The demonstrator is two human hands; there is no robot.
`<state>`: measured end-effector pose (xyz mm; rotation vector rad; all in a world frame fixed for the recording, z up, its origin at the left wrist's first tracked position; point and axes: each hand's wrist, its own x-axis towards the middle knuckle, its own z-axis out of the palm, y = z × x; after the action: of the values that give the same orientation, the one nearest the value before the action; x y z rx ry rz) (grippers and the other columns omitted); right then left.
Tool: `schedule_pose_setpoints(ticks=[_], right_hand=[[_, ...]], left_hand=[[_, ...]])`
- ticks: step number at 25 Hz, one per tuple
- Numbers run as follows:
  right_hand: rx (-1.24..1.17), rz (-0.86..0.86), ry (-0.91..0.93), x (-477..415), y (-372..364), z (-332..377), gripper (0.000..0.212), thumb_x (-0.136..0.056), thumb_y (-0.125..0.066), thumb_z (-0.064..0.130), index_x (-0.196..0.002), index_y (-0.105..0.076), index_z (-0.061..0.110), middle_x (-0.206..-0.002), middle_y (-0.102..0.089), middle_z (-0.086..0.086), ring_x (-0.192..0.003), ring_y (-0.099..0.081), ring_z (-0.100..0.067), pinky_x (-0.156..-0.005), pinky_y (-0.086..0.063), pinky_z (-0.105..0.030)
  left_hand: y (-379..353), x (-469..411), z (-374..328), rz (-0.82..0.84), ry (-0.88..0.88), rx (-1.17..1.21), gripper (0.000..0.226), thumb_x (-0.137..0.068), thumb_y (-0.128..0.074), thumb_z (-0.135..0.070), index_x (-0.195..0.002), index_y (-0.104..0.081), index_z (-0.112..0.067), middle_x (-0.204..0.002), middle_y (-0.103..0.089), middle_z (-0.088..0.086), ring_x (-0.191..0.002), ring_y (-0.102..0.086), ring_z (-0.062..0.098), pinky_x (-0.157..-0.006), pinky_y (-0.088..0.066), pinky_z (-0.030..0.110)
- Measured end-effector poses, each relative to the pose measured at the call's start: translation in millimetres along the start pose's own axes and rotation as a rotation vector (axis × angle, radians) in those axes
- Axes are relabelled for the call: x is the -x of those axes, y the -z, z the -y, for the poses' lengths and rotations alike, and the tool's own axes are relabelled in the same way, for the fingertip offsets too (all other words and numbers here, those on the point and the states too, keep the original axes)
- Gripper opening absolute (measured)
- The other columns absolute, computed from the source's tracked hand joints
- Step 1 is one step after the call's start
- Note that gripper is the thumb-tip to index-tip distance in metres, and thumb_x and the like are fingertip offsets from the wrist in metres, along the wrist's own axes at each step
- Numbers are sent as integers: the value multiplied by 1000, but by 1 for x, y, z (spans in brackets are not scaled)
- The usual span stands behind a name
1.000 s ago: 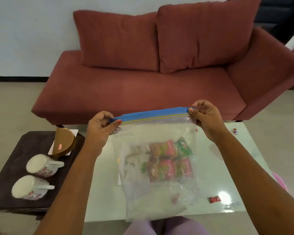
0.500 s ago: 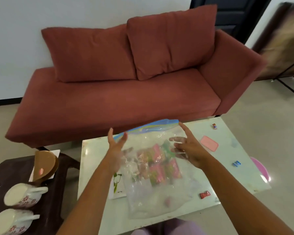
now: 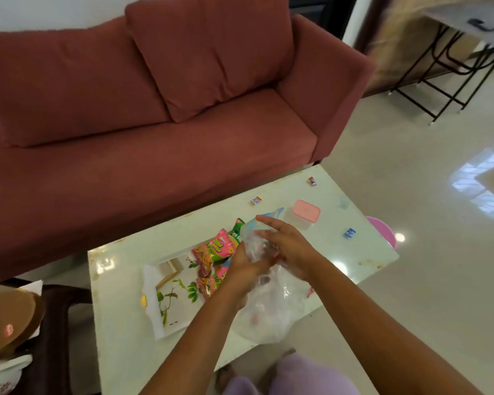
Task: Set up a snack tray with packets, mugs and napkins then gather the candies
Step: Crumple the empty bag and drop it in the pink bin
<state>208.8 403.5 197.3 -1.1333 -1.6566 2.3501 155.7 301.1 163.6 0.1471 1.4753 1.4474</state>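
Note:
A clear zip bag (image 3: 268, 312) with a blue seal lies crumpled on the white table (image 3: 120, 323). My left hand (image 3: 244, 269) grips its left side. My right hand (image 3: 290, 248) lies over its upper part, fingers stretched to the left and pinching the plastic. Pink and green snack packets (image 3: 216, 250) sit partly out of the bag's mouth, on a white tray (image 3: 169, 297) with a leaf print. Loose candies lie on the table: one (image 3: 255, 200) near the far edge, another (image 3: 312, 181) at the far corner, a blue one (image 3: 349, 232) to the right, a red one (image 3: 310, 292) beside the bag.
A small box with a pink lid (image 3: 304, 213) stands behind my right hand. On the dark side table (image 3: 54, 352) at the left are a brown napkin holder (image 3: 12, 317) and a white mug (image 3: 0, 372). A red sofa (image 3: 154, 138) runs behind the table.
The bag was held up by its seal; now it lies on the table with the packets spilling onto the tray. My hands moved from the seal down onto the bag. The view swung right.

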Motion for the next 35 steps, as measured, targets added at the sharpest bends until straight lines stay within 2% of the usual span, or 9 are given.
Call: schedule_pose_setpoints(ticks=[4,7,10,15,18,23,27,31,35], right_hand=[[614,-33,152,21,45,3,62,-87,-63,39,-140,-31,44,-151,-31,0,-137,-32,-21,-111,-32,-43],[892,179,198,42,73,-5,110,-62,-81,51,-140,-4,58,-158,9,14,-147,6,-13,-118,-14,-48],[915,142,279,53,106,-8,127,-52,-88,46,-140,4,58,-155,22,17,-146,12,-12,-117,-15,-45],[838,114,343,63,192,5,105,-55,-90,29,-137,-26,47,-146,-39,7,-129,-42,-9,-103,-39,-21],[887,56,259,72,231,-1,78,-60,-87,26,-128,-49,28,-120,-63,5,-102,-58,-7,-85,-44,-14],[918,-199,202,66,300,-20,37,-74,-75,26,-107,-63,16,-102,-71,-3,-95,-65,-22,-84,-52,-34],[721,-573,162,46,347,-14,21,-82,-62,26,-94,-65,9,-84,-71,-8,-79,-68,-28,-72,-55,-37],[590,-479,191,26,347,-3,31,-81,-59,38,-100,-67,15,-92,-73,-4,-83,-69,-20,-77,-57,-39],[152,-260,39,6,367,17,14,-86,-55,16,-93,-64,24,-94,-70,-10,-90,-69,-19,-80,-59,-35]], left_hand=[[-24,-11,-2,-333,80,42,31,-90,-59,-24,-118,-58,-10,-110,-66,15,-97,-64,31,-69,-54,33],[-59,-20,-11,-522,91,119,30,-90,-57,-25,-113,-59,-6,-106,-65,12,-93,-61,29,-74,-50,32],[-107,-27,-10,-292,204,262,42,-79,-59,-43,-108,-63,-12,-100,-68,10,-93,-63,27,-89,-49,38],[-189,-25,-3,146,350,162,29,-96,-37,-26,-102,-62,-12,-98,-66,9,-96,-61,23,-84,-46,32],[-231,-26,2,124,318,4,31,-100,-33,-25,-103,-57,-6,-82,-53,8,-66,-50,16,-63,-42,27],[-303,-28,26,-137,149,-65,34,-90,-50,-37,-117,-57,-18,-109,-60,4,-88,-56,15,-75,-45,26],[-314,-52,36,-207,244,-185,48,-80,-51,-65,-120,-39,-42,-132,-36,-3,-110,-44,27,-98,-42,51],[-348,-97,35,4,423,358,75,-67,-57,-72,-124,-50,-24,-122,-57,6,-106,-58,30,-90,-50,50],[-390,-151,22,-110,380,461,41,-84,-53,-54,-105,-58,-19,-85,-60,4,-82,-58,14,-72,-46,26]])
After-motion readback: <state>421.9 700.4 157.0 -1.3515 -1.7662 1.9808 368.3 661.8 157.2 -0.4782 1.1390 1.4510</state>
